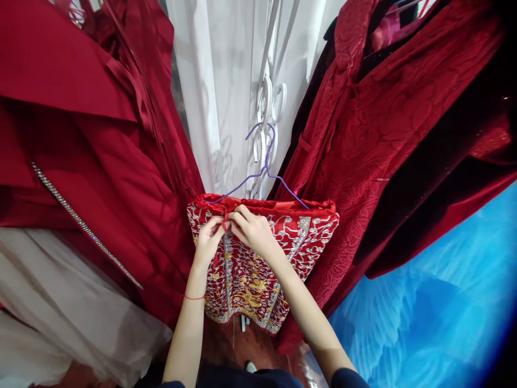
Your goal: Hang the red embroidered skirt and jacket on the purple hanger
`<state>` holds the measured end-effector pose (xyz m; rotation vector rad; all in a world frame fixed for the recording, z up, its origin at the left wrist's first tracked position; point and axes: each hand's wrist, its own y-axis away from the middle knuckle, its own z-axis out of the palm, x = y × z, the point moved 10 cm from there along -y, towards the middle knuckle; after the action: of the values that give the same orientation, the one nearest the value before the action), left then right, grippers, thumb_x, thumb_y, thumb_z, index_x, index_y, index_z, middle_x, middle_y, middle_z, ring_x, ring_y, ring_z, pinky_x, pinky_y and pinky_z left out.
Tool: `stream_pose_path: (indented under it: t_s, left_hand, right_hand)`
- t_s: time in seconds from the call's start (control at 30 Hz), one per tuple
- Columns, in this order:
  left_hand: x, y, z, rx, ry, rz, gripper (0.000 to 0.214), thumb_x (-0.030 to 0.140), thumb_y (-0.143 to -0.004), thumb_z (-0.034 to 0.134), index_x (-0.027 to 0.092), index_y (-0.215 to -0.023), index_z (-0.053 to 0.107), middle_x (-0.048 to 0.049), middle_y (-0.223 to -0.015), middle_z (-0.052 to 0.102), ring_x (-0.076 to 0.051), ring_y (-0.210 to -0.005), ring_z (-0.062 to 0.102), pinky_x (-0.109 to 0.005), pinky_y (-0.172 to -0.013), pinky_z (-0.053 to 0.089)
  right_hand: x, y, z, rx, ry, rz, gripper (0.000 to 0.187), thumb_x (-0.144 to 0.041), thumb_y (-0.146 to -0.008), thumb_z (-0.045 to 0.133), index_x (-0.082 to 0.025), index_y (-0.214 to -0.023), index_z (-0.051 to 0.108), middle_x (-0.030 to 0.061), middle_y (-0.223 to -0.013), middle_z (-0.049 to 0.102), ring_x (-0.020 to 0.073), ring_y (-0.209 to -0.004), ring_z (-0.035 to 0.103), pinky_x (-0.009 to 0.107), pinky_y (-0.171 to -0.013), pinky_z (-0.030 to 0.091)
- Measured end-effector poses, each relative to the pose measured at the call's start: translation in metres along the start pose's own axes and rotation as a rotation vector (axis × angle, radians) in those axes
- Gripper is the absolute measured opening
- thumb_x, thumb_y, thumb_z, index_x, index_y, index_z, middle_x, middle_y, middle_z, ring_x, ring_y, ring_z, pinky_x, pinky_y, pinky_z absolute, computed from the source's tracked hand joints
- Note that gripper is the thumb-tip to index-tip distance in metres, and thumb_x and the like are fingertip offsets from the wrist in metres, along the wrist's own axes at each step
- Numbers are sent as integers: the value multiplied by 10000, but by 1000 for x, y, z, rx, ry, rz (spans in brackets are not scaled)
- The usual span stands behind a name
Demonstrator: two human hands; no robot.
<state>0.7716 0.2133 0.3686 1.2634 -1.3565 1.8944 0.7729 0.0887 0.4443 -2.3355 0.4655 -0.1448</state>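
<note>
A red embroidered garment [258, 269], worked in silver and gold, hangs from a purple hanger [269, 161] at the centre of the head view. Its top edge is a gathered red satin band [283, 206]. On the left part of that band, a thin red ribbon [225, 220] shows between my fingers. My left hand [209, 237] pinches it from the left side. From the right, my right hand [251, 229] is also closed on the ribbon, thumb and fingers pressed together. The fingertips almost meet, and part of the ribbon is hidden behind them.
The hanger hooks onto a white metal rack [265, 102] with scrolled loops. Dark red gowns [121, 145] crowd the left, above pale sheer fabric [81, 307]. More red dresses [343, 178] hang at right, with bright blue fabric [412, 307] below them. A reddish floor [254, 345] shows underneath.
</note>
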Motion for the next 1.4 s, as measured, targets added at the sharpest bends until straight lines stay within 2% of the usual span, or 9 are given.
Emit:
stream_pose_path:
  t_s: [0.13,0.27,0.47,0.57,0.8,0.9,1.07,1.2,1.4]
  left_hand:
    - [6,3,-13,156,-2,22,271,489,-910,584,223,-952,555,6,-776,672,-111,-679,657,-209,-630,515]
    - [18,1,-25,239,-74,88,268,491,-949,519,224,-960,501,14,-705,653,-121,-650,665,-215,-622,513]
    - [55,2,-54,435,-407,280,172,371,-964,498,202,-967,527,6,-690,656,-110,-603,656,-193,-599,493]
    - [66,5,-59,495,-549,326,125,313,-949,499,199,-976,540,-2,-714,667,-113,-610,661,-194,-599,494]
    - [56,12,-47,366,-521,288,156,311,-979,438,203,-976,550,13,-680,609,-105,-578,600,-191,-558,458]
    - [61,5,-57,297,-477,260,164,348,-960,496,201,-955,567,11,-703,611,-99,-571,599,-191,-549,466]
    - [61,-15,-65,40,-341,78,261,425,-891,625,179,-968,582,-37,-821,704,-113,-515,657,-179,-431,451]
    - [68,-14,-70,151,-351,112,252,427,-905,603,187,-935,534,-23,-769,706,-123,-506,673,-166,-407,454]
    - [57,-9,-66,265,-253,157,241,418,-922,570,202,-921,465,12,-708,680,-109,-465,651,-155,-388,421]
  right_hand:
    - [18,4,-7,114,-85,165,161,-222,-944,480,-180,-1005,622,45,-948,652,113,-651,555,231,-554,339]
    - [39,13,-15,244,-81,329,128,-220,-893,518,-196,-938,635,22,-899,668,106,-608,534,228,-544,327]
    - [48,22,-28,354,144,357,132,-210,-885,536,-202,-893,667,5,-814,668,105,-598,543,237,-548,299]
    - [50,27,-33,402,114,383,97,-208,-860,557,-205,-853,654,-12,-763,650,101,-582,539,234,-543,301]
    - [58,36,-13,487,-359,579,57,-205,-854,494,-215,-821,540,-62,-608,522,104,-511,487,228,-550,362]
    - [58,35,-10,454,-356,519,99,-245,-904,482,-208,-899,574,-30,-687,598,118,-561,539,240,-577,405]
    - [60,34,-18,356,-269,357,194,-275,-987,466,-212,-1035,643,35,-965,722,139,-757,660,249,-677,466]
    - [57,37,-27,338,-173,342,210,-279,-1016,457,-222,-1087,647,32,-1013,736,148,-827,695,239,-654,460]
    - [48,39,-32,306,8,292,206,-265,-1026,464,-211,-1084,655,20,-978,735,114,-713,672,223,-576,412]
